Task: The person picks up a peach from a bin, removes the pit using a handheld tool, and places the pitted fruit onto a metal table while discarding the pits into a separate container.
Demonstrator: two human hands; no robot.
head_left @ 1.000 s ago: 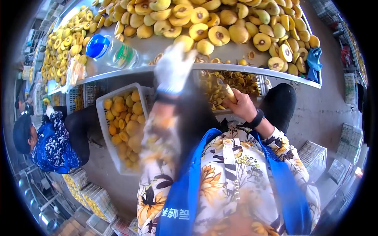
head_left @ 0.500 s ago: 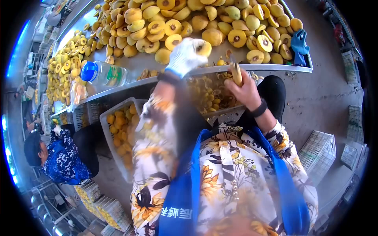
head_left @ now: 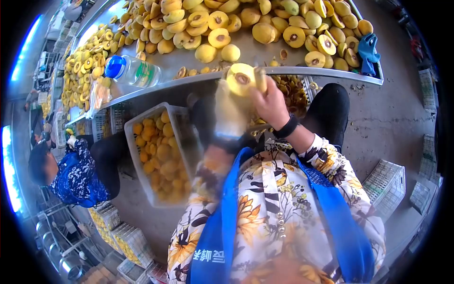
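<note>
My left hand (head_left: 229, 111), in a white glove and smeared by motion, holds a yellow peach half (head_left: 235, 75) with its cut face and brown pit showing. Beside it, my bare right hand (head_left: 271, 105) is wrapped round a tool with a light wooden handle (head_left: 261, 79). The tool's upper end is blurred and overlaps the edge of the peach half. Both hands are close together in front of the metal table's rim (head_left: 189, 90). Below them, a bin of peach scraps (head_left: 291, 92) is partly hidden by my right hand.
Many peach halves (head_left: 198, 31) are heaped on the table. A clear bottle with a blue cap (head_left: 130, 71) lies near the rim; a blue glove (head_left: 368, 53) hangs at the right corner. A crate of peaches (head_left: 158, 149) stands lower left. Another person (head_left: 78, 173) sits at far left.
My left hand has come back from over the table towards my body, carrying the peach half. My right hand has shifted left with the tool, so the two now meet.
</note>
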